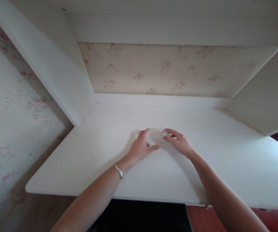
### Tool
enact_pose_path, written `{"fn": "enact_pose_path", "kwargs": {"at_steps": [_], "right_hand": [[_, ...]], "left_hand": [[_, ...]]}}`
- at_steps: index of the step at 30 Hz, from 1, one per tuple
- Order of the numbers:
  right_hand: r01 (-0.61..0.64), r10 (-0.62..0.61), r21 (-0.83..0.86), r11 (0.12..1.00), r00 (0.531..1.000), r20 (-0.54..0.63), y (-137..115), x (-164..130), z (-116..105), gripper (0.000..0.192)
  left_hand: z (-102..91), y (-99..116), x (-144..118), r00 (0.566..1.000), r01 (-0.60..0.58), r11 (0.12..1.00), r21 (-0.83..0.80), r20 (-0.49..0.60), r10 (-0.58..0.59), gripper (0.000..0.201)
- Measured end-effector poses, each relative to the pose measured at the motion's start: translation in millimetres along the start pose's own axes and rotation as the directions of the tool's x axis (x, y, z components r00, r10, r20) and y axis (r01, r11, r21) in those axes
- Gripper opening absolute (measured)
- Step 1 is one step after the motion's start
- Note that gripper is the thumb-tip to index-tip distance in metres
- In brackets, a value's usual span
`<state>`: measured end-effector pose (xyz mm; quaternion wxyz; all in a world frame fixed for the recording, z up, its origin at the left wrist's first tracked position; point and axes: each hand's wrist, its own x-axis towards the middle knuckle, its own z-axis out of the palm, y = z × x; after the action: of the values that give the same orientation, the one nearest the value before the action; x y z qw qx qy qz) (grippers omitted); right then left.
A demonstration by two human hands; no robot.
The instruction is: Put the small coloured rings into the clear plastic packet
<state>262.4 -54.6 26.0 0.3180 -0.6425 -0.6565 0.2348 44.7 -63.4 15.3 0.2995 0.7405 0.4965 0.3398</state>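
both hands rest mid-desk (201,167). a pale, near-clear sheet (156,135), probably light, limp and slippery, lies between them: left hand (141,148) at its 9 o'clock, fingers curved wide; right hand (179,141) pinches its 3 o'clock edge.

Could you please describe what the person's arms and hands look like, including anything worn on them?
Both forearms are bare, with no sleeves in view. The left hand has a thin silver bangle at the wrist. The right hand wears no gloves, and no rings or watch can be made out.
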Motion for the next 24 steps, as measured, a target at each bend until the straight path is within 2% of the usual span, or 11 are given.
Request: {"fn": "enact_pose_path", "kwargs": {"at_steps": [3, 6, 8, 9, 13, 15, 17, 19, 21, 23, 24], "right_hand": [[-0.121, 0.120, 0.003, 0.993, 0.986, -0.111, 32, 20, -33, 0.056], [-0.324, 0.265, -0.174, 0.930, 0.918, -0.293, 70, 37, -70, 0.064], [-0.397, 0.283, -0.296, 0.869, 0.889, -0.360, 96, 42, -94, 0.066], [-0.398, 0.275, -0.339, 0.852, 0.892, -0.358, 109, 42, -104, 0.069], [-0.545, 0.361, -0.375, 0.750, 0.812, -0.459, 152, 37, -131, 0.073], [-0.571, 0.377, -0.372, 0.732, 0.794, -0.476, 164, 33, -136, 0.071], [-0.554, 0.362, -0.382, 0.740, 0.806, -0.467, 164, 31, -137, 0.074], [-0.487, 0.275, -0.429, 0.761, 0.840, -0.467, 151, 29, -132, 0.078], [-0.378, 0.118, -0.494, 0.783, 0.870, -0.478, 127, 27, -120, 0.071], [-0.297, 0.024, -0.460, 0.837, 0.859, -0.511, 97, 26, -100, 0.059], [-0.233, 0.003, -0.412, 0.881, 0.873, -0.487, 80, 25, -87, 0.053]], "left_hand": [[2.0, -7, 3, 1.000, 0.020, 1.000, -0.011, -0.003, -0.020, 0.069], [3.2, -15, 6, 1.000, 0.019, 1.000, -0.020, 0.002, -0.019, 0.059], [3.5, -17, 7, 1.000, 0.017, 1.000, -0.012, 0.001, -0.017, 0.056], [3.6, -18, 7, 1.000, 0.016, 1.000, -0.004, 0.001, -0.016, 0.054], [2.9, -15, 6, 1.000, 0.030, 0.998, 0.054, -0.002, -0.030, 0.048], [2.5, -14, 6, 0.999, 0.033, 0.996, 0.078, -0.001, -0.033, 0.045], [2.5, -13, 6, 1.000, 0.028, 0.996, 0.089, -0.001, -0.028, 0.043], [3.0, -13, 7, 1.000, 0.023, 0.995, 0.094, -0.001, -0.023, 0.040], [3.8, -14, 7, 1.000, 0.022, 0.995, 0.095, 0.001, -0.022, 0.039], [4.7, -16, 8, 1.000, 0.024, 0.996, 0.089, 0.005, -0.024, 0.038], [5.1, -17, 9, 1.000, 0.026, 0.996, 0.084, 0.007, -0.027, 0.038]]}}
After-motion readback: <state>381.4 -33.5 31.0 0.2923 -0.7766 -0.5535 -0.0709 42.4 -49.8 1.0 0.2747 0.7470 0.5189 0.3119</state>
